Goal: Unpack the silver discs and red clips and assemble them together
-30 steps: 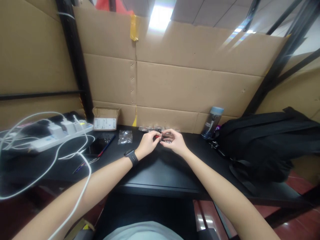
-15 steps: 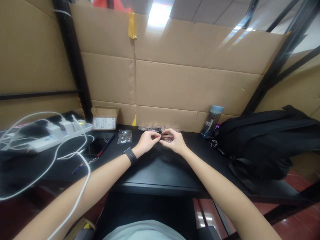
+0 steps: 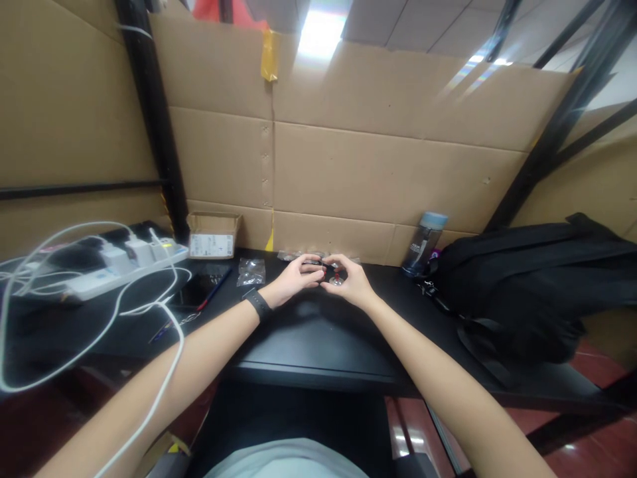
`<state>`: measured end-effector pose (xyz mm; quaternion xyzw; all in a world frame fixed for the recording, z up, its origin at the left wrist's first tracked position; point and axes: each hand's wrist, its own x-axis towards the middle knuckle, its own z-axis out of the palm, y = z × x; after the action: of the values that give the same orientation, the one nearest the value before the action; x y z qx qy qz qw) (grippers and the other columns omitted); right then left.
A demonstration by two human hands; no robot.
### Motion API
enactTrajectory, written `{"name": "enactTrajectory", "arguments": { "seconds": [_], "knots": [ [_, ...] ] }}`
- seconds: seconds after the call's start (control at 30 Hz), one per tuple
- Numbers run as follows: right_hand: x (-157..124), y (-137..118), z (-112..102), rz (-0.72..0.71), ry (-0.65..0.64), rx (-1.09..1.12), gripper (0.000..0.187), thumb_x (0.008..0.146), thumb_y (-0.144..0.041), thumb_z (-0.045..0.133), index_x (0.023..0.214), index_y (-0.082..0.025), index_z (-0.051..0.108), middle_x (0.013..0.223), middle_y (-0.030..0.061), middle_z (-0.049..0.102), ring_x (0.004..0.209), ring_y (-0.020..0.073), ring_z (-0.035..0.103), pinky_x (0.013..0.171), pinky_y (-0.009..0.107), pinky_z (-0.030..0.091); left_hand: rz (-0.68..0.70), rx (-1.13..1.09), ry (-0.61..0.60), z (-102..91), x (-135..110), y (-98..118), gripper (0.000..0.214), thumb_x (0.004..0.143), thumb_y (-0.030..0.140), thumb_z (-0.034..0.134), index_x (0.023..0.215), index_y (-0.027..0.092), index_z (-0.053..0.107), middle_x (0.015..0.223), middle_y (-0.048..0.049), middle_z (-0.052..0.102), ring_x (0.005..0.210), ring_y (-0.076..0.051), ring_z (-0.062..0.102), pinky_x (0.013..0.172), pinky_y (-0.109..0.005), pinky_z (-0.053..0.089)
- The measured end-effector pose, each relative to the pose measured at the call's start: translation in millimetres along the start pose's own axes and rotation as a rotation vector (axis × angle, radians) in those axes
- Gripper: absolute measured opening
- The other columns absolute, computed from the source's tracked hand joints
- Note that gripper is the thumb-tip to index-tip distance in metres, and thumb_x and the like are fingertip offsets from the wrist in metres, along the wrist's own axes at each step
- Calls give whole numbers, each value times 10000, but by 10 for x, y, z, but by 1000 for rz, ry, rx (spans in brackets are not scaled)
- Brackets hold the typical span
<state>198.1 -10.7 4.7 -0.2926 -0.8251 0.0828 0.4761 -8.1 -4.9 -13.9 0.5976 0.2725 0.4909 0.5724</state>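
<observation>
Small dark-and-red piece (image 3: pixel 324 271), partly hidden, is being pinched by fingertips of bare left hand (image 3: pixel 297 279) and bare right hand (image 3: pixel 352 284) over flat black tabletop (image 3: pixel 318 342), clear plastic packets (image 3: pixel 287 255) just behind.

White capital letters reading "AQUA" stand on the clear, dark-tinted bottle (image 3: pixel 422 251) with a light blue cap (image 3: pixel 434 221); smaller print beneath this 1 word is too tiny to make out. On the small open cardboard box (image 3: pixel 213 224), a white label (image 3: pixel 212 245) carries several printed blocks and a small blue mark, all too blurred to read.
</observation>
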Motion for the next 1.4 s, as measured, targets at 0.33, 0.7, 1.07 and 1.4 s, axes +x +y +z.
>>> {"name": "enactTrajectory", "arguments": {
  "seconds": [0.33, 0.7, 1.07, 1.4],
  "knots": [
    [16, 16, -30, 22, -1, 67, 100, 824, -220, 707, 911, -195, 749, 986, 72, 690, 859, 178, 667, 681, 270, 535, 305, 206, -72, 19, 9, 50, 481, 733, 212, 846, 1177, 135, 678, 1228, -144, 694, 1136, -251, 677, 1070, -455, 517],
    [15, -44, -10, -60, 42, -6, 69, 780, -156, 687, 809, -199, 733, 949, 59, 682, 792, 165, 642, 694, 282, 528, 340, 304, -48, 83, -25, -1, 405, 743, 126, 720, 1144, 166, 685, 1155, -111, 699, 1126, -240, 674, 915, -341, 596],
    [75, -15, -137, 108, 112, 78, 38, 721, -196, 673, 718, -175, 705, 926, 68, 706, 776, 167, 656, 659, 260, 507, 360, 341, 18, 49, 25, -42, 370, 740, 151, 740, 1086, 174, 611, 1159, -101, 669, 1100, -232, 677, 887, -352, 599],
    [47, 249, -595, 349, -189, -247, 39, 679, -152, 667, 674, -175, 698, 617, -2, 694, 589, 141, 634, 582, 228, 440, 412, 1183, 14, -336, 64, 59, 262, 844, 214, 619, 1102, 199, 666, 1158, -102, 704, 1117, -264, 652, 1034, -414, 487]
  ]
}}
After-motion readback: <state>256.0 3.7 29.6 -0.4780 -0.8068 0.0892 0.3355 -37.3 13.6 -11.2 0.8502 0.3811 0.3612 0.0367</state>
